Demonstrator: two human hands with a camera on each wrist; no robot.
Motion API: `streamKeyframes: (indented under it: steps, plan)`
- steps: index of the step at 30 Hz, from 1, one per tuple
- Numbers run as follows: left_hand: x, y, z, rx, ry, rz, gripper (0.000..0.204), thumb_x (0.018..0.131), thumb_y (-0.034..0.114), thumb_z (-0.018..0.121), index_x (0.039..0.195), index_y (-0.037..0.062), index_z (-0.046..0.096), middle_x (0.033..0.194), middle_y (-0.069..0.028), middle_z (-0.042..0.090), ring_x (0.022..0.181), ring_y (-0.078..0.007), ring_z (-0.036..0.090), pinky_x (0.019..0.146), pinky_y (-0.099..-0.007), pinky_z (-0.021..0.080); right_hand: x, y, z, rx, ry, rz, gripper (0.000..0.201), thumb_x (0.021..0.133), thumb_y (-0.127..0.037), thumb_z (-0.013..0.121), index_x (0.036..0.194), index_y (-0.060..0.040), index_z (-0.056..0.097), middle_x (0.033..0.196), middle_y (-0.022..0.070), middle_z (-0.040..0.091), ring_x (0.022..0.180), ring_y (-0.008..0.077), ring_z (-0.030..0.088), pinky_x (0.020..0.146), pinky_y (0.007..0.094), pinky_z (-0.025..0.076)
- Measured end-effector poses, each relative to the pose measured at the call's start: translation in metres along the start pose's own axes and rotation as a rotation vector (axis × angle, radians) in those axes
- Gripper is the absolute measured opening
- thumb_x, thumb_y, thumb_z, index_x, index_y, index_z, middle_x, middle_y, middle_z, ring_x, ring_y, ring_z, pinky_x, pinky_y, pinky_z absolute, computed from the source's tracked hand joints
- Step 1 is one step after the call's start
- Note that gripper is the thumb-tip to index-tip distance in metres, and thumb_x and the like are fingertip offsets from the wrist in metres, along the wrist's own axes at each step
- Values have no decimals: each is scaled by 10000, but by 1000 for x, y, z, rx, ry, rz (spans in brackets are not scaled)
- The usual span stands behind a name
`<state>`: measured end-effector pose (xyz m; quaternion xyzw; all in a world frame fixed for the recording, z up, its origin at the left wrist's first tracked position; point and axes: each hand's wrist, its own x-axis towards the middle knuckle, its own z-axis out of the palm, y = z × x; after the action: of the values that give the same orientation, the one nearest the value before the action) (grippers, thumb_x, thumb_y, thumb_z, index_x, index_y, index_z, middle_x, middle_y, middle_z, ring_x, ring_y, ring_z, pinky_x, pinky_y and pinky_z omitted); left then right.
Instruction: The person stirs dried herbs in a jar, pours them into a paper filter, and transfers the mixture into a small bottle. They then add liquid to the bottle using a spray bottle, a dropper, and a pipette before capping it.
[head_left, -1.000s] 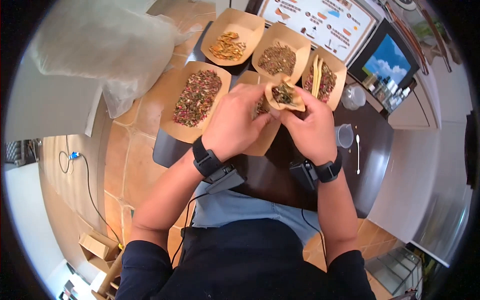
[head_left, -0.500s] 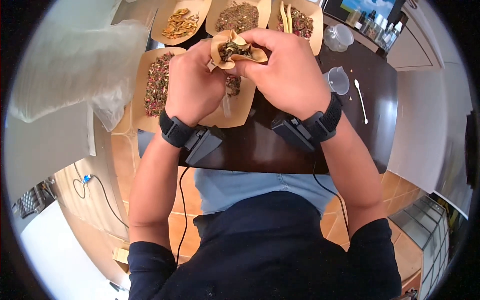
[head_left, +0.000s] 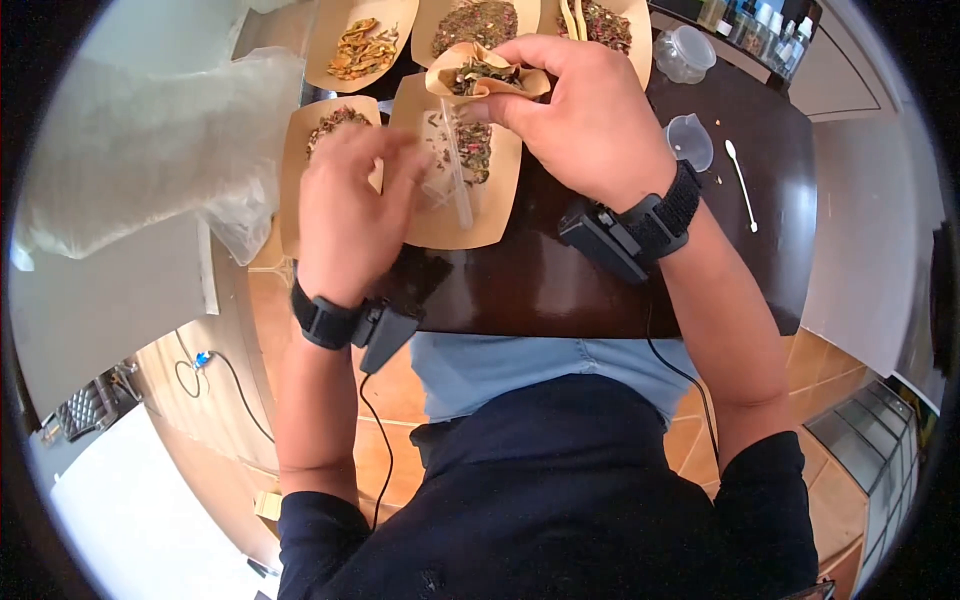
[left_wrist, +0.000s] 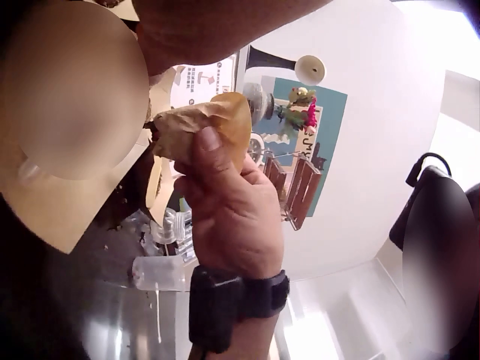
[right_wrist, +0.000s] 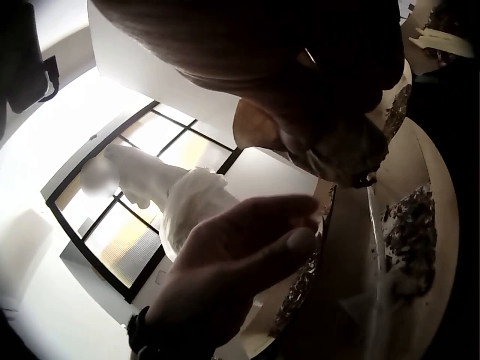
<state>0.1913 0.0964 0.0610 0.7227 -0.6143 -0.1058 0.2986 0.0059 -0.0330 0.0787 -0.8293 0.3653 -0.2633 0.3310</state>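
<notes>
In the head view my right hand (head_left: 590,115) pinches a brown paper filter (head_left: 460,58) between thumb and fingers; dark dried herbs (head_left: 483,75) show inside its wavy rim. The left wrist view shows the filter (left_wrist: 199,124) from outside, its paper creased under the thumb. My left hand (head_left: 350,200), blurred, hangs apart from the filter with relaxed fingers and holds nothing. It covers part of a paper tray of mixed dried petals (head_left: 338,122). Between the hands, a clear plastic stick (head_left: 456,160) lies in another paper tray (head_left: 485,220) with some herbs.
Farther back stand paper trays of orange dried pieces (head_left: 362,50), brown bits (head_left: 475,28) and petals with wooden tongs (head_left: 573,18). To the right are a clear jar (head_left: 683,55), a plastic measuring cup (head_left: 690,142), a white stirrer (head_left: 741,185) and small bottles (head_left: 770,35). A plastic bag (head_left: 160,150) hangs left.
Both hands were at the filter earlier. My left hand has let go and moved left and down, while the right keeps holding it. The view has tilted down since the first frame.
</notes>
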Motion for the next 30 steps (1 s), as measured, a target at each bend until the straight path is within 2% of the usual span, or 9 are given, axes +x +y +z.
streamKeyframes:
  steps: [2, 5, 6, 7, 9, 13, 19, 24, 30]
  plan:
    - [-8, 10, -1, 59, -77, -16, 182, 838, 136, 783, 973, 17, 751, 975, -158, 675, 900, -321, 642, 831, -400, 523, 1, -3, 1, 21, -6, 5, 352, 835, -179, 844, 1136, -31, 738, 886, 127, 747, 717, 148, 669, 704, 313, 547]
    - [-14, 16, 8, 173, -137, 25, 224, 818, 160, 788, 982, 12, 752, 946, -168, 681, 939, -361, 631, 854, -444, 517, 0, -10, 1, 35, -67, 92, 358, 835, -182, 845, 1140, -29, 737, 888, 127, 749, 718, 142, 660, 712, 314, 547]
    - [-15, 14, 12, 177, -136, 19, 247, 748, 182, 808, 940, 32, 767, 898, -163, 670, 947, -360, 627, 860, -459, 515, 0, -9, 2, 63, -42, 63, 316, 817, -197, 828, 1078, -36, 751, 862, 172, 733, 745, 267, 682, 718, 371, 557]
    - [-14, 13, 11, 180, -133, 22, 247, 748, 182, 808, 940, 32, 767, 898, -163, 670, 947, -360, 627, 860, -459, 515, -1, -8, 2, 92, -14, 35, 278, 799, -211, 811, 1016, -43, 765, 835, 216, 717, 771, 393, 704, 723, 428, 566]
    - [-13, 14, 9, 154, -232, -1, 247, 747, 179, 802, 948, 39, 768, 925, -152, 674, 959, -359, 627, 856, -462, 511, -3, -8, 4, 128, -6, 42, 283, 800, -208, 809, 1026, -42, 763, 841, 218, 717, 779, 395, 705, 728, 427, 567]
    - [-11, 19, 5, 195, -236, 0, 267, 770, 189, 804, 988, 42, 755, 938, -149, 679, 979, -364, 622, 878, -459, 513, -5, -4, 6, 155, 2, 10, 309, 808, -201, 804, 1062, -32, 755, 879, 232, 717, 817, 399, 708, 746, 422, 570]
    - [-8, 20, 12, 276, -279, 109, 207, 772, 174, 773, 946, 72, 729, 909, -123, 689, 944, -347, 620, 868, -465, 500, -6, -4, 9, 189, -16, 6, 338, 815, -188, 801, 1100, -17, 743, 926, 242, 716, 855, 406, 707, 758, 423, 569]
    - [-5, 25, 24, 324, -307, 73, 176, 785, 137, 715, 921, 49, 648, 841, -181, 659, 827, -387, 645, 788, -493, 513, -7, -5, 8, 219, -7, 2, 346, 805, -183, 811, 1100, -15, 742, 924, 245, 715, 859, 408, 706, 766, 426, 568]
    - [-7, 23, 29, 253, -297, 30, 191, 774, 98, 699, 950, 43, 648, 825, -204, 646, 819, -411, 653, 744, -503, 521, -8, -2, 7, 199, 12, -17, 342, 805, -182, 808, 1093, -11, 742, 945, 244, 715, 879, 415, 705, 783, 428, 570]
